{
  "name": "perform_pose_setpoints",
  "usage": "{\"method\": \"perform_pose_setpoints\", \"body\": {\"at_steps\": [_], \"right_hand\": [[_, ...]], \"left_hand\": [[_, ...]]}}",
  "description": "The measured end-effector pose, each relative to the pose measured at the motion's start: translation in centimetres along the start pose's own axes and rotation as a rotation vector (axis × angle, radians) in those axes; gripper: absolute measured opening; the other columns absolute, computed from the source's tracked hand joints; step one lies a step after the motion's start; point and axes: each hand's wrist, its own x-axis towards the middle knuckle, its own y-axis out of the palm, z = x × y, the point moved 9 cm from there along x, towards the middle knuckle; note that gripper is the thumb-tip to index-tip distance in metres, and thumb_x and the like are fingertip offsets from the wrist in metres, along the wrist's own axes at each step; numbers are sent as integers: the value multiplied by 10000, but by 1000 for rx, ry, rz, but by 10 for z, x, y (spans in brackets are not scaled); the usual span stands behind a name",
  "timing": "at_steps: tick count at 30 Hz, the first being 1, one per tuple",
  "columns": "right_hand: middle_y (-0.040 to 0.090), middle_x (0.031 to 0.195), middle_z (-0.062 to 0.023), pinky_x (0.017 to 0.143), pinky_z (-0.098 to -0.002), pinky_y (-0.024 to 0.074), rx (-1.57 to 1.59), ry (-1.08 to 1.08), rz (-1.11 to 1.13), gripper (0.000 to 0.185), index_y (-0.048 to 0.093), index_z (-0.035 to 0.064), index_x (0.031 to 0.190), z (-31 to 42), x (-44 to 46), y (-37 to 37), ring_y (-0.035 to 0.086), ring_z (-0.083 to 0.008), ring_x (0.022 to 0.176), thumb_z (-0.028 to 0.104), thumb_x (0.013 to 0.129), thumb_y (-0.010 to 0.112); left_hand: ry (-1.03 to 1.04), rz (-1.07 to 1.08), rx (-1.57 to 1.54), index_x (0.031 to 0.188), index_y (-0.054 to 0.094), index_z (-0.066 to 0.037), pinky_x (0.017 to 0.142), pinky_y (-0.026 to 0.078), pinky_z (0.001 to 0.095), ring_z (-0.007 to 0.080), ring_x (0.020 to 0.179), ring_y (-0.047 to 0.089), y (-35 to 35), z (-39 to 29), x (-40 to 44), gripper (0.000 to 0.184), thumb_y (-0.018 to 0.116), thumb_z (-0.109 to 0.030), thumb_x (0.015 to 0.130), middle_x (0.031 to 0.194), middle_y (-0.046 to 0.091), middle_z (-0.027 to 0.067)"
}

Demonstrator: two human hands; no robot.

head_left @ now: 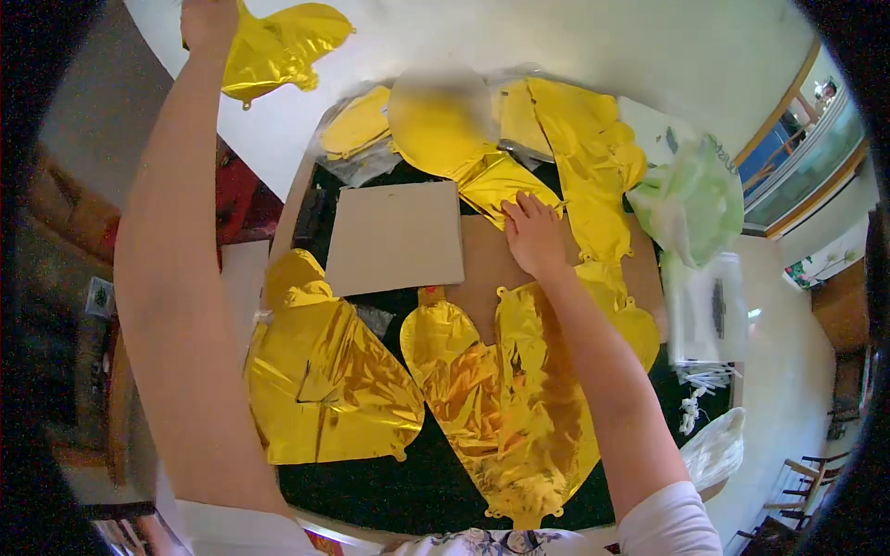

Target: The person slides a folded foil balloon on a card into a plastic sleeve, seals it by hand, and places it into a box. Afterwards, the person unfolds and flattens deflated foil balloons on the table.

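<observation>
My left hand point(209, 26) is raised at the upper left, closed on a shiny gold foil balloon point(286, 46), uninflated, that hangs out to the right. Its fingertips are mostly hidden. Palm down, my right hand point(536, 233) rests with fingers stretched on another flat gold foil balloon point(501, 182) near the middle of the table. Beside that hand a long gold balloon point(590, 176) lies to the right. Nearer to me are a wide gold balloon point(324, 389) at the left and a large crumpled one point(533, 408) in the middle.
A square cardboard piece point(397, 237) lies left of my right hand, and a brown cardboard sheet point(487, 269) is beside it. On the right are a pale green plastic bag point(691, 204), clear plastic sleeves point(705, 310), white sticks point(706, 375) and a clear bag point(716, 451).
</observation>
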Motion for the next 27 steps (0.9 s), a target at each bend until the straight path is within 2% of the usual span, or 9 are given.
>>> {"method": "perform_pose_setpoints", "body": {"at_steps": [4,6,9,11,15,18,21,25,27], "right_hand": [[493,1371,-132,1074,-541,305,5,6,57,354,571,167,1255,-4,1,7,420,-320,1310,269,926,491],[513,1349,-145,1038,-483,356,-26,-34,58,357,569,146,1255,-8,4,8,461,-332,1256,257,920,516],[469,1399,-150,1047,-515,345,-27,-46,46,391,553,168,1294,4,13,-10,429,-328,1298,298,928,505],[483,1398,-156,1055,-516,348,2,-70,-61,459,517,148,1343,24,18,-35,447,-330,1300,353,933,514],[516,1364,-155,1047,-444,369,771,132,252,518,463,83,1372,82,9,-42,491,-312,1260,378,951,525],[499,1376,-158,1052,-383,365,1297,250,433,548,421,36,1395,134,-13,-49,484,-276,1264,382,977,499],[516,1353,-136,1043,-418,379,1833,360,565,559,422,45,1390,195,-42,-104,496,-271,1242,426,983,464],[545,1306,-117,1015,-448,407,2145,174,537,572,439,101,1372,225,-85,-159,511,-265,1214,515,978,407],[488,1371,-122,1054,-453,375,2489,425,709,643,407,108,1397,219,-101,-117,487,-273,1247,578,959,394]], "left_hand": [[62,53,323,875,571,-70,623,412,287,111,701,468,-3,-56,-37,70,558,-97,939,758,506,-2],[85,89,395,890,567,-72,633,408,278,104,710,462,-2,-86,-57,56,558,-73,946,757,495,-9],[54,148,432,923,561,-74,689,433,250,105,757,491,-9,-137,-87,31,572,-81,951,797,506,-22],[72,176,178,953,556,-86,739,444,239,100,813,509,-13,-167,-103,24,579,-90,950,864,524,-17],[48,284,-53,1008,548,-107,860,461,301,111,959,526,-29,-228,-134,90,603,-95,938,1017,530,10],[133,122,-132,1001,572,-29,853,514,279,223,1001,642,-69,-254,-153,187,670,-133,881,1111,650,182],[314,334,37,979,602,-44,907,474,369,276,1084,602,-46,-324,-220,255,653,-264,862,1072,628,142],[198,787,-318,963,627,-51,1033,363,438,356,1268,465,-49,-349,-296,249,656,-284,879,1273,558,172],[97,857,-284,952,633,-49,1029,362,454,380,1299,443,-52,-361,-341,225,645,-261,879,1354,517,195]]}}
